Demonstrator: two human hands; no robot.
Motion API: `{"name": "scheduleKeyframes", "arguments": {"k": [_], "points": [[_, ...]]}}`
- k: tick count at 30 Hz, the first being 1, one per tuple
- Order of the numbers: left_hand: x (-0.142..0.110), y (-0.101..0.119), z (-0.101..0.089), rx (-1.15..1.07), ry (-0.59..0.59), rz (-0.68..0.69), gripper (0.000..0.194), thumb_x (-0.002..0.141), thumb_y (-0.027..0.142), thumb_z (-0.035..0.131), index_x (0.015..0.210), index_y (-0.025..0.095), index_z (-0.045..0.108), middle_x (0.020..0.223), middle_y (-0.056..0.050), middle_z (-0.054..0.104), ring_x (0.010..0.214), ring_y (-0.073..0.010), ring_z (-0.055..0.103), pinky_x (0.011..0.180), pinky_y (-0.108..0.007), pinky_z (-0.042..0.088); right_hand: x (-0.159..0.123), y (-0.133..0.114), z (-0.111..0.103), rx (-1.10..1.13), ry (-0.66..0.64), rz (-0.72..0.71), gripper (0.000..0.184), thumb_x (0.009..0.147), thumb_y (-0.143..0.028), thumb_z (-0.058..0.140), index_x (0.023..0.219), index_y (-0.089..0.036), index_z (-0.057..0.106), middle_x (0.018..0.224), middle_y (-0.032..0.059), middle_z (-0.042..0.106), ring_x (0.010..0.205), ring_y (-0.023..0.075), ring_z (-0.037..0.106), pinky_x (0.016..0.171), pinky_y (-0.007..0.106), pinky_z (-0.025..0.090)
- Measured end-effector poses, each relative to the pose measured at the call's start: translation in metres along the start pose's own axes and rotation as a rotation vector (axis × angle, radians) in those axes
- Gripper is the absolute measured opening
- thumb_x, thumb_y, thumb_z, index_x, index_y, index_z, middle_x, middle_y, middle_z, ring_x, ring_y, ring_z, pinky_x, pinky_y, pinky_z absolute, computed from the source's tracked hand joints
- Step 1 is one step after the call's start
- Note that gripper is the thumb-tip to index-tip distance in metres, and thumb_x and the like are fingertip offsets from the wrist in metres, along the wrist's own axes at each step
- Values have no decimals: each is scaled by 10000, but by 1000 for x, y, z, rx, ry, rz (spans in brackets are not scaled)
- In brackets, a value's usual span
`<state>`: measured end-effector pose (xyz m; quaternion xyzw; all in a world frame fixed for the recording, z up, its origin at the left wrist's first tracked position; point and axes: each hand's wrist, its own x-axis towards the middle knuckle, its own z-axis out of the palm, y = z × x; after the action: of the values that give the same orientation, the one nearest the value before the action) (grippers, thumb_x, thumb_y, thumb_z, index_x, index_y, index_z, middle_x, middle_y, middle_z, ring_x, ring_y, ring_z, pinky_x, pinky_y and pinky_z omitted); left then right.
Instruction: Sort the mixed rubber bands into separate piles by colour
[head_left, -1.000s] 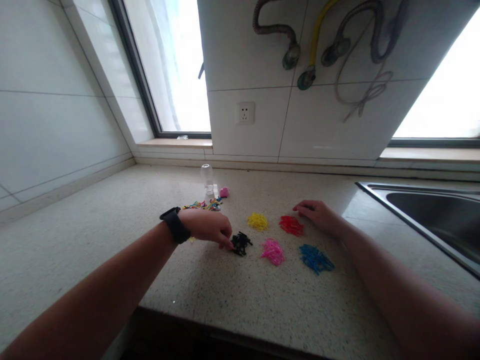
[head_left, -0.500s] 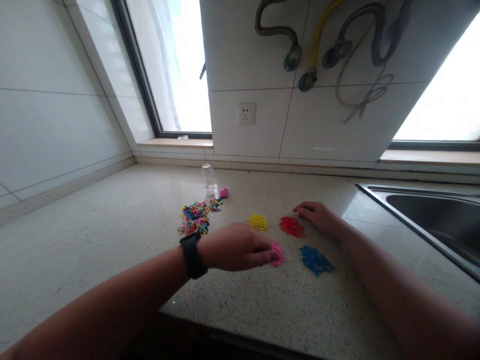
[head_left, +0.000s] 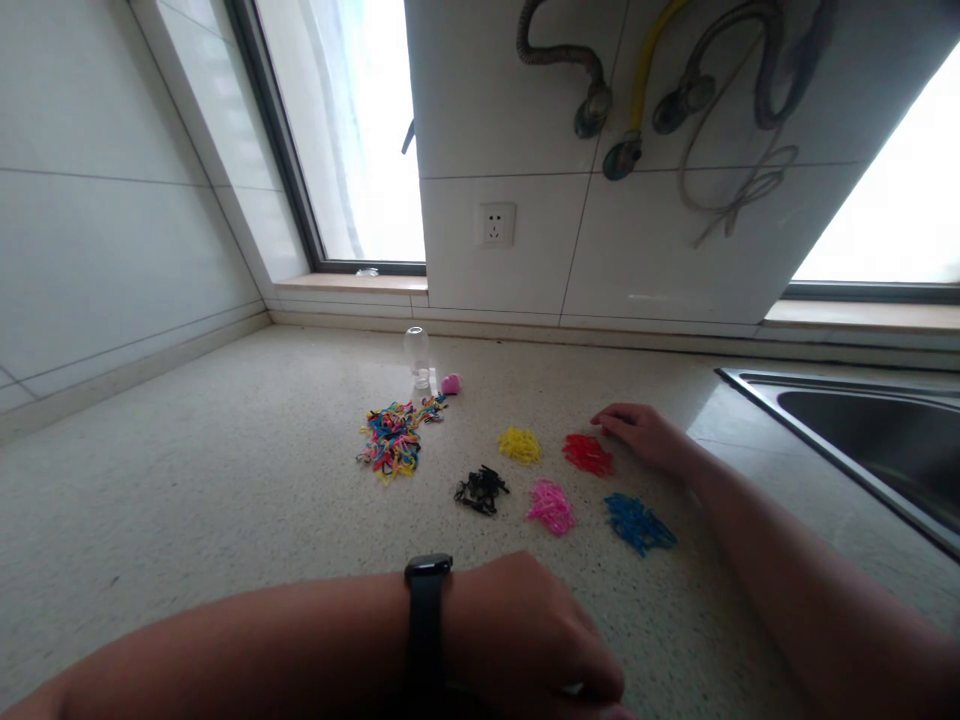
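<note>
My left hand (head_left: pixel 544 635), with a black watch (head_left: pixel 427 575) on its wrist, hangs low over the counter's front. Its fingers are curled together, partly cut off by the frame's bottom, so anything in them is hidden. My right hand (head_left: pixel 637 430) rests on the counter with fingers loosely stretched, beside a pile of red rubber bands (head_left: pixel 588 455). Nearby lie separate piles of yellow bands (head_left: pixel 519 445), black bands (head_left: pixel 481 490), pink bands (head_left: pixel 551 506) and blue bands (head_left: pixel 639 523). A mixed-colour heap of bands (head_left: pixel 391 440) sits farther left.
Behind the mixed heap stands a clear bottle (head_left: pixel 416 358), next to a small pink object (head_left: pixel 451 384). A steel sink (head_left: pixel 757 385) is set into the speckled counter (head_left: pixel 247 480) at right. The tiled wall carries a socket (head_left: pixel 496 225) and hoses.
My left hand moved from the black pile rightward across the pink pile, then down towards the counter's front edge. The mixed heap and black pile are uncovered. My right hand stayed in place.
</note>
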<state>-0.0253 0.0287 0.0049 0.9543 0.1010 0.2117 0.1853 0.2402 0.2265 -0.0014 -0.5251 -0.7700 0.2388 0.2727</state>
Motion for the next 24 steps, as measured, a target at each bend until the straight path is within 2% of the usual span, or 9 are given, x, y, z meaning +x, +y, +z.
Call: {"name": "scheduleKeyframes", "arguments": {"k": [7, 12, 18, 24], "points": [[-1, -1, -4, 65, -61, 108, 377, 972, 451, 460, 718, 203, 587, 684, 46, 617, 653, -103, 538, 463, -286, 283, -2, -4, -3, -20, 6, -17, 336, 839, -431, 551, 941, -188, 760, 851, 73, 740, 785, 223, 647, 722, 335, 470], [0, 0, -6, 96, -98, 107, 297, 951, 361, 508, 710, 200, 572, 711, 42, 631, 663, -112, 543, 460, -301, 266, -4, -8, -5, 13, 9, 21, 362, 838, -447, 542, 979, -186, 749, 825, 66, 728, 659, 183, 593, 613, 311, 441], [1, 1, -6, 99, -127, 87, 406, 980, 473, 457, 694, 204, 561, 737, 32, 659, 676, -122, 564, 471, -307, 280, -6, -12, -5, 43, 17, 36, 365, 849, -434, 528, 1002, -176, 737, 839, 65, 716, 581, 142, 525, 536, 284, 396], [1, 2, -5, 109, -109, 96, 413, 977, 465, 460, 670, 201, 537, 724, 33, 652, 667, -124, 553, 448, -312, 258, -5, -8, -4, 20, -5, 17, 346, 838, -441, 550, 974, -189, 745, 778, 52, 712, 662, 177, 602, 581, 292, 435]]}}
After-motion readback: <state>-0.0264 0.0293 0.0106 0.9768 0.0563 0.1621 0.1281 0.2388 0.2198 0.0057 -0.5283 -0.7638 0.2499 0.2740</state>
